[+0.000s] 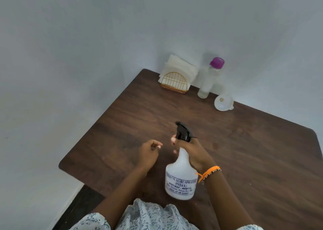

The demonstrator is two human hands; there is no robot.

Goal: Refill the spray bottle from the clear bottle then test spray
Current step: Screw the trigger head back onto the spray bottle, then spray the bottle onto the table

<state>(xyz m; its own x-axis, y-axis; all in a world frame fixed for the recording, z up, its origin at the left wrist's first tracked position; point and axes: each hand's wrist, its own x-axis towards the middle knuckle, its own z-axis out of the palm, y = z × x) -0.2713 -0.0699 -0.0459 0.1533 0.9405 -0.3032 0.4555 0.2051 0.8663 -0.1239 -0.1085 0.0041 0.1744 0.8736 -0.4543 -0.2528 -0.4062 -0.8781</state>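
A white spray bottle (180, 175) with a black trigger head and blue printed lettering is held above the brown table (244, 151), its nozzle pointing away to the upper left. My right hand (192, 151) grips its neck, with fingers wrapped around below the trigger. My left hand (148, 153) hovers just left of the bottle, fingers loosely curled and holding nothing. The clear bottle (210, 79) with a purple cap stands upright at the table's far edge by the wall. A white funnel (223, 102) lies on the table just right of it.
A gold wire holder with white napkins (176, 77) stands at the far corner against the wall, left of the clear bottle. The table's left edge runs diagonally, with pale floor and a dark strip beyond it. An orange bracelet circles my right wrist.
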